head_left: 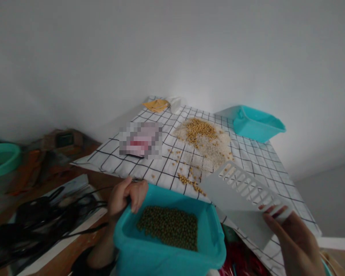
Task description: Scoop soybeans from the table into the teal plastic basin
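My left hand (pixel 128 194) is closed over the back left rim of a teal plastic bin (pixel 161 264). Inside that bin lies a layer of small round dark green-brown beans (pixel 172 227). My right hand (pixel 297 239) grips the right end of a flat pale grey plastic panel (pixel 232 201) with a row of slots along its upper edge. The panel is tilted over the table's front edge, right of the bin. Just beyond its left corner is a line of yellow beans (pixel 189 182). Farther back, a heap of yellow beans (pixel 201 130) lies on whitish grains (pixel 215 148).
A checked cloth (pixel 163 172) covers the table against the wall. Another teal bin (pixel 254 124) stands at the back right. A blurred-out phone-like object (pixel 140 140) and a yellow packet (pixel 156 105) lie left. Dark cables (pixel 40 214) crowd the lower left.
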### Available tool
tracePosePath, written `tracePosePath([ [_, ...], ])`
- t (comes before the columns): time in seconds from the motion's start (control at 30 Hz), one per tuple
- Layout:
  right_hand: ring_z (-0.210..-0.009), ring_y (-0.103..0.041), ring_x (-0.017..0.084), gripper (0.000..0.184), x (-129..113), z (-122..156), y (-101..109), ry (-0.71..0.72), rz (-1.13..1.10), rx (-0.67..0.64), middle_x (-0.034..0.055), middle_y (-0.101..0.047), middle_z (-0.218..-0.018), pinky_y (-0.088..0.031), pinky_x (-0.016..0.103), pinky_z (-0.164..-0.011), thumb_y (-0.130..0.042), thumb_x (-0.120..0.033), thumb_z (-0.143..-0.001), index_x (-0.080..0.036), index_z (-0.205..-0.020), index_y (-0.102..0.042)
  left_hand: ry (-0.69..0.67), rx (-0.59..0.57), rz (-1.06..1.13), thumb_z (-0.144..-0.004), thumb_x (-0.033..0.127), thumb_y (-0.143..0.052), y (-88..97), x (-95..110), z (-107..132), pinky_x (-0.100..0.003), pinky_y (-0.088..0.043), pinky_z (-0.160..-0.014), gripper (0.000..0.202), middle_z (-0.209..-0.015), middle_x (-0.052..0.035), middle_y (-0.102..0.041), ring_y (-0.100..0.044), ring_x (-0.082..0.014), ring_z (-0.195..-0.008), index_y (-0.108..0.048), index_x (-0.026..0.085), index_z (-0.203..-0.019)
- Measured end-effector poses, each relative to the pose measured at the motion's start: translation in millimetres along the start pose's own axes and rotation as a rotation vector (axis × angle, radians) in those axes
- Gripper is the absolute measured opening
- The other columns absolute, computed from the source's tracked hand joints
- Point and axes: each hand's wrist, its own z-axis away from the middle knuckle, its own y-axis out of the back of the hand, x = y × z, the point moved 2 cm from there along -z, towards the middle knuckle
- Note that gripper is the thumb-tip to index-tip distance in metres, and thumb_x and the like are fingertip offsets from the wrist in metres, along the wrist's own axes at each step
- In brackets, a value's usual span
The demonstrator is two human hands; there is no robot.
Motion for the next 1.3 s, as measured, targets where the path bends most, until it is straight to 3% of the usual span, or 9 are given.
tracePosePath([
  [0.1, -0.1, -0.072, 0.031, 0.035, 0, 5, -3, -0.022, -0.012, -0.025, 0.0083, -0.077, -0.11, -0.059, 0.03, -0.08, -0.08, -0.043, -0.076, -0.023, -0.104, -0.076, 0.002, 0.018, -0.01, -0.104, 0.039, -0.035, -5.3, 1, 0, -0.035, -0.039, -0.058, 0.068, -0.036, -0.0024, -0.053, -0.046, -0.0151, -0.04, -0.06, 0.022, -0.043],
  [0.23, -0.096, -0.071, 0.028, 0.03, 0, 14, -4, -0.01, -0.064, 0.023, 0.0073, -0.077, -0.104, -0.057, 0.03, -0.079, -0.079, -0.04, -0.078, -0.023, -0.102, -0.075, -0.053, 0.142, 0.025, -0.103, 0.035, -0.036, -11.1, 4, 0, -0.033, -0.036, -0.055, 0.068, -0.032, -0.0007, -0.047, -0.041, -0.013, -0.037, -0.057, 0.022, -0.04],
  [0.43, -0.088, -0.07, 0.028, 0.028, 2, 10, -2, 0.001, -0.048, 0.072, 0.0065, -0.075, -0.09, -0.057, 0.031, -0.07, -0.079, -0.041, -0.077, -0.021, -0.096, -0.072, -0.009, 0.021, 0.014, -0.104, 0.038, -0.034, 1.6, 2, 2, -0.034, -0.04, -0.059, 0.068, -0.036, -0.0028, -0.053, -0.046, -0.0146, -0.04, -0.062, 0.021, -0.044],
  [0.63, -0.083, -0.072, 0.028, 0.026, -7, 2, -24, -0.004, -0.055, -0.009, 0.0081, -0.077, -0.093, -0.058, 0.031, -0.066, -0.077, -0.041, -0.078, -0.021, -0.094, -0.071, -0.006, 0.053, 0.028, -0.104, 0.038, -0.035, 0.2, -1, 4, -0.034, -0.039, -0.059, 0.067, -0.038, -0.003, -0.053, -0.046, -0.0145, -0.041, -0.064, 0.02, -0.046],
  [0.8, -0.084, -0.074, 0.028, 0.023, -17, 1, -42, 0.054, -0.109, -0.107, 0.0085, -0.079, -0.091, -0.059, 0.032, -0.071, -0.082, -0.038, -0.074, -0.022, -0.09, -0.076, -0.034, 0.169, 0.03, -0.103, 0.035, -0.034, -0.8, 4, 5, -0.033, -0.037, -0.057, 0.067, -0.034, -0.0014, -0.047, -0.041, -0.0137, -0.039, -0.06, 0.022, -0.043],
  [1.1, -0.085, -0.071, 0.025, 0.018, -27, 3, -40, 0.071, -0.086, -0.039, 0.0043, -0.077, -0.089, -0.056, 0.029, -0.074, -0.078, -0.037, -0.079, -0.023, -0.088, -0.071, -0.091, 0.136, 0.011, -0.102, 0.038, -0.039, 15.2, 11, 2, -0.033, -0.038, -0.053, 0.067, -0.033, -0.0026, -0.049, -0.043, -0.014, -0.038, -0.06, 0.021, -0.041],
  [1.3, -0.078, -0.071, 0.023, 0.016, -34, -3, -66, 0.086, -0.113, -0.104, 0.0033, -0.076, -0.086, -0.056, 0.027, -0.067, -0.077, -0.035, -0.081, -0.023, -0.088, -0.07, -0.061, 0.187, 0.008, -0.102, 0.037, -0.038, 11.7, 8, 3, -0.033, -0.036, -0.052, 0.067, -0.034, -0.0026, -0.049, -0.044, -0.0136, -0.038, -0.057, 0.021, -0.04],
])
